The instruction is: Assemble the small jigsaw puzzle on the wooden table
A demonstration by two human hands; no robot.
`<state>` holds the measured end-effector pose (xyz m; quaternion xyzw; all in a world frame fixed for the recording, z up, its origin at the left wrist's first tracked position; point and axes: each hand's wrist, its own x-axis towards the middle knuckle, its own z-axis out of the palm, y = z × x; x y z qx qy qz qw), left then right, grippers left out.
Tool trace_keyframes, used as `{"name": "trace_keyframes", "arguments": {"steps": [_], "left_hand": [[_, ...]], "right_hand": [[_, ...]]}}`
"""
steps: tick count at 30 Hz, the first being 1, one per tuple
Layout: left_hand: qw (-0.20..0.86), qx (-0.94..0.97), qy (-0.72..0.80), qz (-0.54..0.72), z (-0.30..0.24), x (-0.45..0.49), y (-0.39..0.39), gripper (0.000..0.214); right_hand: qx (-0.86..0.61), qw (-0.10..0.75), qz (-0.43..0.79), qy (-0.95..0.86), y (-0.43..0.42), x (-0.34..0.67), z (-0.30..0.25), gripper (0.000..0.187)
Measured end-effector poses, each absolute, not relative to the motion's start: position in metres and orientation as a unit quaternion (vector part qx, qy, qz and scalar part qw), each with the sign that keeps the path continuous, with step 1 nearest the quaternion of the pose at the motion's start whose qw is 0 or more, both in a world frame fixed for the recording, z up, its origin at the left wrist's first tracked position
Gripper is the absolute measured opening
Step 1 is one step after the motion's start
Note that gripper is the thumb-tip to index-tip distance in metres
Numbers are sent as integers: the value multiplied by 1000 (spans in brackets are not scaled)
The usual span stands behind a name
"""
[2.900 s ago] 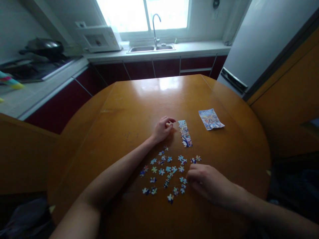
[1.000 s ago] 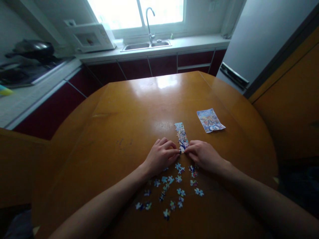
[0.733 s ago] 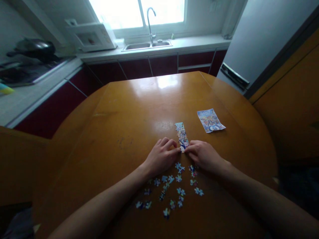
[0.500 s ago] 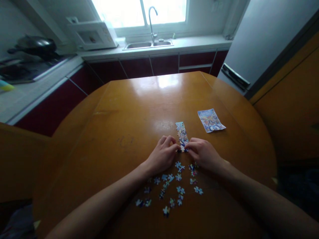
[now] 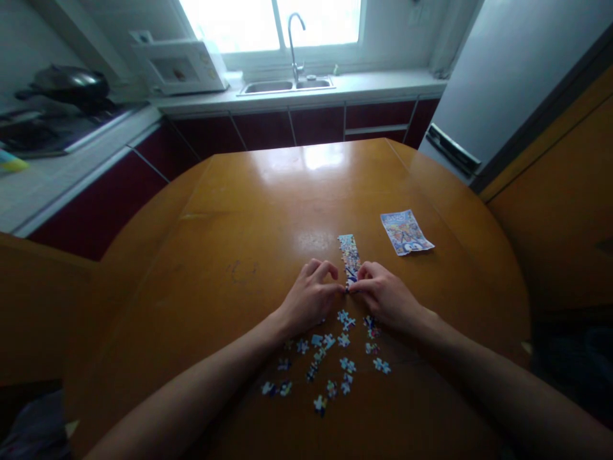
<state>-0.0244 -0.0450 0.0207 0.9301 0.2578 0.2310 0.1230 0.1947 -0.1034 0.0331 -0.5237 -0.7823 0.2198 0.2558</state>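
A narrow strip of joined jigsaw puzzle pieces (image 5: 350,251) lies on the table, its near end between my hands. My left hand (image 5: 311,296) is at the lower left of that end, fingers curled and thumb tip pressed to the strip's edge. From the right, my right hand (image 5: 385,291) has its thumb and bent fingers on the same near end, partly covering it. The two thumbs almost meet there, over a small dark bit of puzzle. Nearer to me, several loose jigsaw pieces (image 5: 345,340) are scattered between my forearms.
A printed picture sheet (image 5: 407,232) lies to the right on the wooden table (image 5: 268,211). Beyond the table's far edge run a counter with a sink (image 5: 268,87), a microwave (image 5: 179,67) and a stove with a pan (image 5: 71,84). A fridge (image 5: 507,76) stands at the right.
My right hand has shifted slightly left, its thumb now closer to my left thumb and covering more of the strip's near end. My left hand has barely moved.
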Motion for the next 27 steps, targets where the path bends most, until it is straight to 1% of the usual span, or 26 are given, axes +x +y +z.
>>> {"name": "trace_keyframes", "arguments": {"steps": [8,13,15,17,19,21,27], "left_hand": [[118,936,256,213,17,-24,-44,28],[125,934,265,205,15,-22,-46,31],[129,929,264,224,17,-22,-47,34],[137,913,274,269,19,-22,-48,35],[142,888,296,321,21,-23,-48,32],[136,876,310,345,22,-23,-48,31],[113,909,288,278,19,-24,-48,29]], "right_hand": [[-520,236,212,-793,-104,193,31,25],[-538,275,217,-767,-101,194,32,28],[-553,297,218,-747,-99,196,32,27],[-559,310,221,-737,-98,197,32,26],[-560,316,223,-733,-98,198,32,27],[-557,316,225,-734,-98,198,32,27],[-530,293,230,-762,-101,194,30,29]]}}
